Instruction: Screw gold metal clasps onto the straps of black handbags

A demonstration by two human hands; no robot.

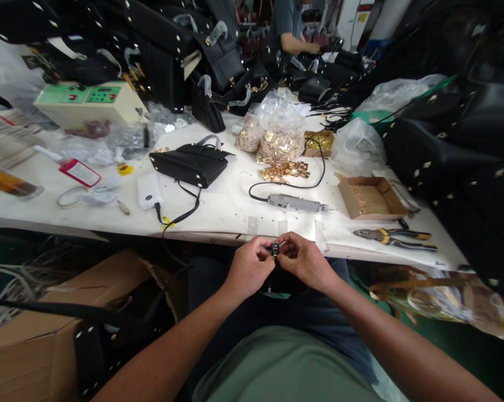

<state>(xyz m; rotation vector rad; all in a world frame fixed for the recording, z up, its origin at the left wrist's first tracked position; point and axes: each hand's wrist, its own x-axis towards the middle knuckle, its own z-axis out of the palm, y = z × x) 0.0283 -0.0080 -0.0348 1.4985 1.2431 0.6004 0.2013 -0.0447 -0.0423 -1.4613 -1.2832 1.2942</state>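
Two-handed pinch on a small dark piece (276,249) with a metal-looking fitting. The piece is held above the person's lap, just off the front edge of the white tabletop (224,209). The left hand (248,269) grips it from the left and the right hand (305,261) from the right, thumb and index fingers of each drawn together upon it; the fingers partly cover its outline. Beneath the hands lies a dark item (283,279), too shadowed to identify; whether it joins the piece cannot be told.

Handling, as judged: the piece is probably very light. Its dark part seems likely to bend yet spring back, whereas the fitting is presumably rigid, smooth and somewhat slippery, and its finish could scratch. The side edges offer the surest hold, fingertips opposed, with the shiny face left untouched. Pressure should be firm but modest, since so small an object could twist or slip free.

On the tabletop beyond lie a grey rotary tool (296,202), pliers (392,237) and loose gold-coloured fittings (283,172).
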